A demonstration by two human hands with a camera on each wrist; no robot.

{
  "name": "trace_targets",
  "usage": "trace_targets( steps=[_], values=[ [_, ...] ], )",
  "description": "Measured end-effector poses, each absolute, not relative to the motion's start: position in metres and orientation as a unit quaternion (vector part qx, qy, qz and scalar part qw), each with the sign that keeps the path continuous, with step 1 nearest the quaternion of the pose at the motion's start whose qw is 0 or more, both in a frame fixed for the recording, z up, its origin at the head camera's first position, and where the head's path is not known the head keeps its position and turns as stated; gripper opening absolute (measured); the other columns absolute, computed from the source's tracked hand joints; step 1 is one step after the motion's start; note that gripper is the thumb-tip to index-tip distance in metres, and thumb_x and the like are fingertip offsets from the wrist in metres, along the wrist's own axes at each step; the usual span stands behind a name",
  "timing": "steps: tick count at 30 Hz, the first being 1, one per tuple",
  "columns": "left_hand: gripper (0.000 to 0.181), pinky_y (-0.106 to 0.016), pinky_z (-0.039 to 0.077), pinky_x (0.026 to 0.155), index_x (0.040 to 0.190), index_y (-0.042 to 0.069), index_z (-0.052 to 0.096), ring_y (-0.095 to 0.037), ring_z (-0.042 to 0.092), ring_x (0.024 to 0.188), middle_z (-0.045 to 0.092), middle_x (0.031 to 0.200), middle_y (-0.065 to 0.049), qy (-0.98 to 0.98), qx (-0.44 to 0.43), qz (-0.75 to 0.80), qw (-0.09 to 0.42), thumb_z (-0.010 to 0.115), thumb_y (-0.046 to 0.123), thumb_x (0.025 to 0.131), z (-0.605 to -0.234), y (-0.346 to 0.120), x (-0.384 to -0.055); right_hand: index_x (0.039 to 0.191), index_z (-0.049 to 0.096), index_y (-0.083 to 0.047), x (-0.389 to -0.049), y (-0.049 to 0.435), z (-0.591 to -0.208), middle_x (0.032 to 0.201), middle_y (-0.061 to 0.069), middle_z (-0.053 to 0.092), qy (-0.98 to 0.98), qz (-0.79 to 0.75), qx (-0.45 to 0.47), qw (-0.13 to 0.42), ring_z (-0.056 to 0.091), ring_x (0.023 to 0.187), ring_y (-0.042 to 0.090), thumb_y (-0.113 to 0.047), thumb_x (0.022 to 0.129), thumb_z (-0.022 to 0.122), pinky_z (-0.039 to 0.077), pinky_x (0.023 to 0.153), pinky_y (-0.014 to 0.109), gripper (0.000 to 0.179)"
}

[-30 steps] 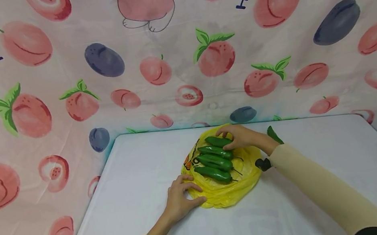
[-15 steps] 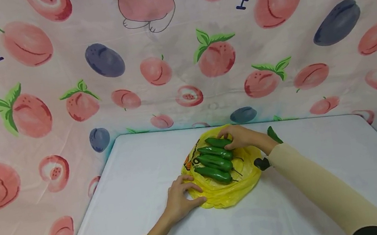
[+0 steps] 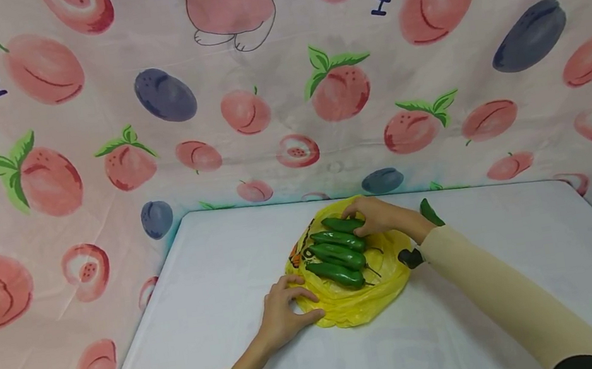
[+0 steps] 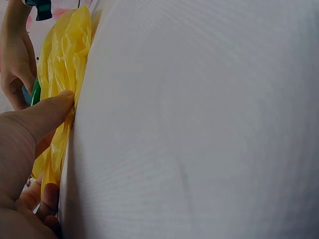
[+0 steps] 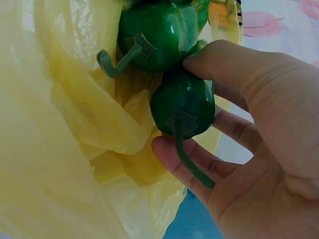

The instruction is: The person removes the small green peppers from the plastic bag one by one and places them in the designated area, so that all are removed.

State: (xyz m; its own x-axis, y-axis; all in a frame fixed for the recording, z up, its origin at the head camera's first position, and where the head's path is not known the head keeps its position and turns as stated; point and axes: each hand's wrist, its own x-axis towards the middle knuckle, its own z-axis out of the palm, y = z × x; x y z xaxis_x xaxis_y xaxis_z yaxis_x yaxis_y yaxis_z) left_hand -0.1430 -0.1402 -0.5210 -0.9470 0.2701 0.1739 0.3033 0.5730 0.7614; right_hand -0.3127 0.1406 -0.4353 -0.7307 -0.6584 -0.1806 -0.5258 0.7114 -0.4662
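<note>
At the far middle of the white table [image 3: 489, 283], as the head view shows, a yellow plastic bag [image 3: 360, 309] is spread low, its thin sides gathered in crinkled folds. Four green peppers [image 3: 337, 256] lie in it in a slanting row, smooth, glossy and tapered, with thin stems towards the right. The right hand [image 3: 378, 215] grips the farthest pepper [image 3: 341, 224]; the left hand [image 3: 283, 314] curves around the bag's near-left edge. Behind hangs a pale cloth [image 3: 281, 84] printed with fruit.

In the left wrist view, the plastic is creased and shiny, held between the left thumb and curled fingers, with a sliver of green beyond.

In the right wrist view, the gripped pepper sits between thumb and fingers, its rounded end capped by a star-shaped calyx and a long bowed stem. A neighbouring pepper [image 5: 167, 35] with a hooked stem touches it.
</note>
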Motion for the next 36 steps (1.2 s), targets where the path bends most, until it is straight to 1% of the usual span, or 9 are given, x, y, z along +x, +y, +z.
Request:
trace_targets(
  steps=[3, 8, 14, 22, 29, 36],
  values=[
    [0.021, -0.058, 0.032, 0.099, 0.092, 0.019, 0.08, -0.029, 0.051, 0.12, 0.059, 0.126, -0.004, -0.886, -0.161, -0.434, 0.019, 0.091, 0.031, 0.079, -0.521, -0.14, -0.143, 0.137, 0.063, -0.002, -0.311, 0.141, -0.435, 0.13, 0.018, 0.061, 0.909, -0.199, -0.326, 0.165, 0.056, 0.122, 0.036, -0.009, 0.096, 0.072, 0.046, 0.103, 0.052, 0.043],
    [0.02, -0.059, 0.031, 0.101, 0.092, 0.019, 0.08, -0.03, 0.051, 0.12, 0.059, 0.126, -0.004, -0.886, -0.16, -0.434, 0.017, 0.09, 0.031, 0.079, -0.521, -0.139, -0.142, 0.138, 0.062, -0.003, -0.308, 0.141, -0.436, 0.137, 0.018, 0.059, 0.912, -0.198, -0.323, 0.16, 0.054, 0.129, 0.038, -0.008, 0.097, 0.071, 0.042, 0.108, 0.054, 0.042],
    [0.02, -0.06, 0.031, 0.101, 0.092, 0.019, 0.08, -0.031, 0.051, 0.121, 0.059, 0.127, -0.005, -0.887, -0.16, -0.433, 0.018, 0.09, 0.031, 0.08, -0.52, -0.139, -0.142, 0.137, 0.063, -0.006, -0.308, 0.142, -0.438, 0.14, 0.017, 0.059, 0.914, -0.194, -0.323, 0.153, 0.053, 0.13, 0.037, -0.009, 0.097, 0.071, 0.042, 0.108, 0.055, 0.041],
    [0.02, -0.061, 0.031, 0.101, 0.091, 0.018, 0.08, -0.031, 0.052, 0.121, 0.06, 0.126, -0.005, -0.888, -0.162, -0.429, 0.021, 0.091, 0.029, 0.079, -0.521, -0.139, -0.141, 0.136, 0.064, -0.008, -0.306, 0.144, -0.433, 0.131, 0.015, 0.062, 0.909, -0.193, -0.334, 0.16, 0.057, 0.121, 0.034, -0.009, 0.096, 0.072, 0.047, 0.102, 0.052, 0.041],
    [0.02, -0.06, 0.032, 0.1, 0.091, 0.019, 0.08, -0.03, 0.052, 0.119, 0.06, 0.126, -0.005, -0.889, -0.165, -0.427, 0.025, 0.091, 0.029, 0.079, -0.522, -0.139, -0.141, 0.136, 0.065, -0.011, -0.305, 0.153, -0.428, 0.129, 0.014, 0.063, 0.903, -0.194, -0.349, 0.158, 0.059, 0.112, 0.03, -0.01, 0.094, 0.07, 0.049, 0.089, 0.045, 0.043],
    [0.021, -0.061, 0.032, 0.1, 0.091, 0.018, 0.08, -0.03, 0.052, 0.119, 0.06, 0.126, -0.005, -0.888, -0.168, -0.427, 0.024, 0.091, 0.031, 0.079, -0.521, -0.14, -0.143, 0.135, 0.066, -0.012, -0.301, 0.164, -0.424, 0.123, 0.013, 0.063, 0.898, -0.201, -0.357, 0.158, 0.06, 0.105, 0.028, -0.013, 0.095, 0.072, 0.051, 0.087, 0.046, 0.041]
  ],
)
